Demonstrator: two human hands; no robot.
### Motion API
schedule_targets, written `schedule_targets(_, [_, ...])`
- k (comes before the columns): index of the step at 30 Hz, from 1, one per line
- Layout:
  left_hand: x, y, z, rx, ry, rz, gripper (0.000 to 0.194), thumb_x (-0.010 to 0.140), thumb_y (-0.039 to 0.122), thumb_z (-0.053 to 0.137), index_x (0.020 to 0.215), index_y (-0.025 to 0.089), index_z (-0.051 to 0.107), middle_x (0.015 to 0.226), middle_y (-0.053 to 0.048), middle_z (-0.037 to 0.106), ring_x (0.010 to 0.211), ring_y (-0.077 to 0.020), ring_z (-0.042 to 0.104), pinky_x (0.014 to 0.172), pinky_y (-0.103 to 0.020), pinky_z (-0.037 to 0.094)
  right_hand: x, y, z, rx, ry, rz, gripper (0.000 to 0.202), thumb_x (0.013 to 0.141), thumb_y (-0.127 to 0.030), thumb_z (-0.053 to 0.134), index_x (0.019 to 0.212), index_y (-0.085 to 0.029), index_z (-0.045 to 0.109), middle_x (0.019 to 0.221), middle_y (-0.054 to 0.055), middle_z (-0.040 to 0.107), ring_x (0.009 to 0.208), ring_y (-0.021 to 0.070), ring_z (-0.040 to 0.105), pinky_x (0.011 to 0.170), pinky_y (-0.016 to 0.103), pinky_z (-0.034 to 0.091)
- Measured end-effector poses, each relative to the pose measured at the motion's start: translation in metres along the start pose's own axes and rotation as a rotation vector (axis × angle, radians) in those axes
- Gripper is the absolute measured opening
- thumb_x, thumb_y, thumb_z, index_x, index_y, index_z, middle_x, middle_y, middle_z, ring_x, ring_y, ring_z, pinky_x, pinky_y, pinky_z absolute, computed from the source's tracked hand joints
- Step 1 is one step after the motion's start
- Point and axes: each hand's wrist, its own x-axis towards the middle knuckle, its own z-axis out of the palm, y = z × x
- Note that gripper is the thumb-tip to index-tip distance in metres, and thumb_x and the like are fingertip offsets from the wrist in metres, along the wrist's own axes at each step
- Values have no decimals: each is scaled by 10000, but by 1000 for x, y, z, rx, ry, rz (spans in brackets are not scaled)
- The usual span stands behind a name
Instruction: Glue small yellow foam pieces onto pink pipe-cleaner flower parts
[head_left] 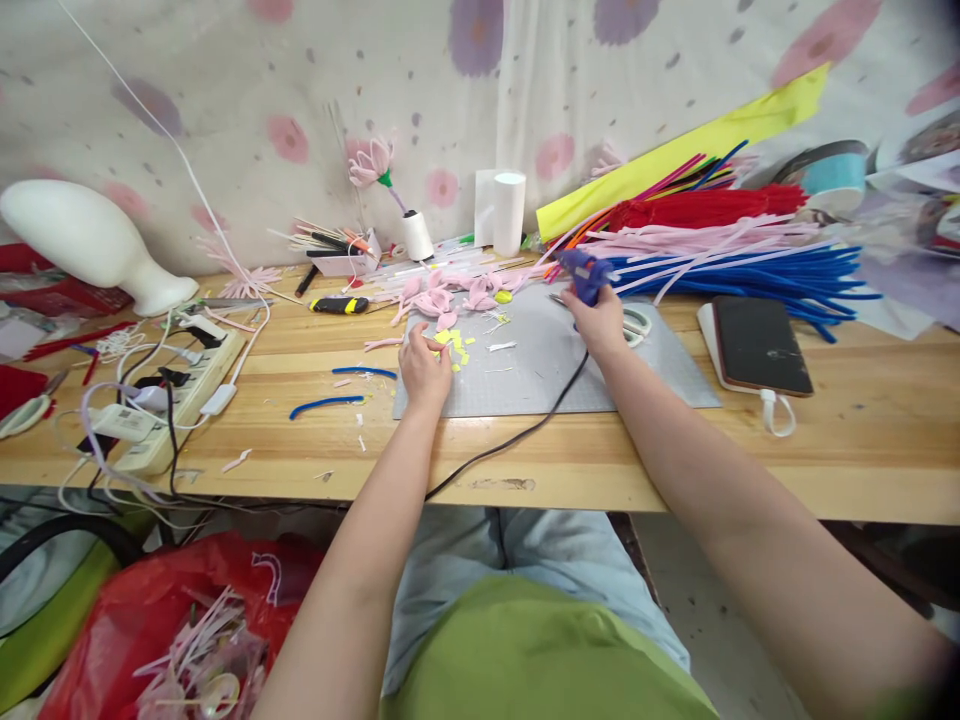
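My right hand (pixel 600 322) is closed around a blue glue gun (pixel 587 272) above the right half of a grey cutting mat (pixel 525 390). A black cord (pixel 517 440) runs from it across the mat to the table's front edge. Scissors (pixel 637 325) lie beside that hand, partly hidden by it. At the mat's left side my left hand (pixel 425 368) rests with curled fingers next to small yellow pieces (pixel 459 350). What those fingers hold, if anything, is hidden. Just beyond lie pink pipe-cleaner petals (pixel 431 298).
Blue, pink and red pipe cleaners (pixel 735 270) are heaped at the back right, near a black-covered notebook (pixel 761 345). A yellow-black utility knife (pixel 339 305) lies left of the petals. Farther left is a power strip (pixel 184 400) with tangled cables. A red bag (pixel 187 560) is below.
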Motion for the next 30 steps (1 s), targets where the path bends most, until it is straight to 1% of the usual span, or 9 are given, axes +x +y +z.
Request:
schedule_targets(1, [1,0,1,3,3,-8,474,690,86,601,1124,194,445,754,-23,627,907,-239,595,926,-409,360,-4,-6,-1,99,-23,-15,361,752,-460,550,963,-171,596,935,99,646,853,212,606,705,358,496])
schedule_targets(2, [1,0,2,8,4,-12,476,692,86,599,1128,190,442,754,-25,626,913,-242,596,931,-411,358,-9,-11,-3,182,-91,-26,352,740,-468,565,935,-177,600,913,89,649,811,192,608,671,332,498])
schedule_targets(3, [1,0,2,14,1,-12,478,693,84,597,1132,186,439,754,-26,625,918,-244,596,936,-412,355,-15,-17,-3,238,-202,-23,341,713,-477,600,882,-181,607,854,76,651,747,174,605,630,310,495])
schedule_targets(6, [1,0,3,28,-5,3,472,698,80,585,1134,185,436,757,-26,622,920,-242,596,945,-406,351,-35,-31,-1,276,-535,2,359,637,-522,677,730,-181,610,638,33,607,549,124,536,507,268,450])
schedule_targets(8, [1,0,3,26,-6,14,477,694,73,580,1134,189,437,754,-22,620,917,-239,596,951,-404,349,-45,-36,3,254,-643,-4,396,621,-571,677,662,-187,593,546,4,556,471,99,477,456,253,407])
schedule_targets(13, [0,0,2,46,-14,32,487,692,76,580,1146,184,441,750,-22,618,917,-241,596,954,-404,346,-52,-38,13,120,-660,-20,456,620,-636,645,599,-188,566,470,-25,485,421,84,409,432,250,347])
schedule_targets(21, [0,3,2,124,-51,81,480,703,86,552,1162,175,442,748,-19,628,901,-228,593,941,-386,352,-56,-35,22,103,-621,-64,467,623,-587,663,795,-153,650,537,-21,539,545,121,492,550,262,392])
schedule_targets(26, [-1,3,1,153,-54,94,470,720,104,525,1177,171,436,772,-29,643,926,-230,594,934,-387,356,-56,-32,25,84,-624,-112,466,637,-590,654,795,-152,669,544,-11,543,554,131,489,561,272,391])
schedule_targets(30, [-1,3,1,148,-56,99,468,716,99,522,1171,170,441,768,-31,645,919,-230,598,927,-386,361,-55,-31,26,98,-617,-135,485,631,-594,656,843,-158,679,597,-2,586,576,137,509,582,275,411])
